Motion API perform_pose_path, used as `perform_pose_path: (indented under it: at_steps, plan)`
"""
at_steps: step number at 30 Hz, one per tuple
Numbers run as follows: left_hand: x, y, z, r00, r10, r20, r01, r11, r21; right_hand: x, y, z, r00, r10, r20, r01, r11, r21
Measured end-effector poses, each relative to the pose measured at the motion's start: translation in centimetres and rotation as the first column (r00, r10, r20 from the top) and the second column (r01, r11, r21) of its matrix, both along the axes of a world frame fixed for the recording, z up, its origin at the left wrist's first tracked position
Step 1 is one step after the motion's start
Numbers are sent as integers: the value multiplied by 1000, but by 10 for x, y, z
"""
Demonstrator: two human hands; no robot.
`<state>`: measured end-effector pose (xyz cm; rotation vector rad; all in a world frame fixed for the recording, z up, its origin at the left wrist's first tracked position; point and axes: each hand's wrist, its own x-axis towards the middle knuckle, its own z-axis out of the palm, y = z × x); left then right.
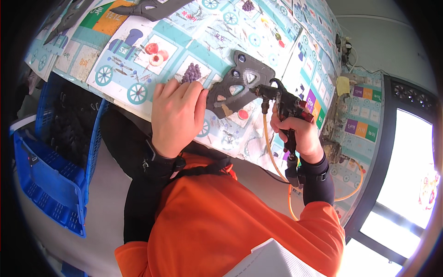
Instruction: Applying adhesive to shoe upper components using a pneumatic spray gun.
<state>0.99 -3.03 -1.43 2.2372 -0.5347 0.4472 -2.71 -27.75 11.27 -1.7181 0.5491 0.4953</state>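
Note:
My right hand [297,131] is wrapped round the grip of a dark spray gun [290,106] with a yellow hose hanging below it. The gun's nozzle points left, close to the right side of a black moulded piece [237,85] with several cutouts and a pale patch near its lower end. That piece lies at the near part of the covered table [217,34]. At its left end is my left hand [180,115], fingers bent, with thumb and forefinger closed at the piece's edge. The fingertips are partly hidden.
More black moulded pieces [150,9] lie at the table's far left. Below the table's left side stands a blue crate [55,184] with dark things in it. An orange hose [360,180] loops on the right, near a dark-framed glass door [392,184].

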Motion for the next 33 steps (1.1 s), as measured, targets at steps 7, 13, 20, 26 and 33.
perform_pose_path:
  at_steps: [7,13,20,26,33]
  plan:
    - [0,0,0,1000,-18,7,18,1000,3,-6,-1,-2,996,-79,-48,77,996,-41]
    - [-1,1,2,1000,-19,-14,19,1000,-3,0,10,0,998,54,19,-53,997,-60]
    - [-1,1,0,1000,1,-3,-1,1000,-26,5,16,-4,997,72,-1,-72,995,70]
    - [-1,1,-1,1000,-1,4,1,1000,-21,-2,14,-3,989,145,-8,-144,985,93]
    - [-3,3,1,1000,-5,-15,5,1000,-12,-16,16,0,992,121,-41,-116,988,103]
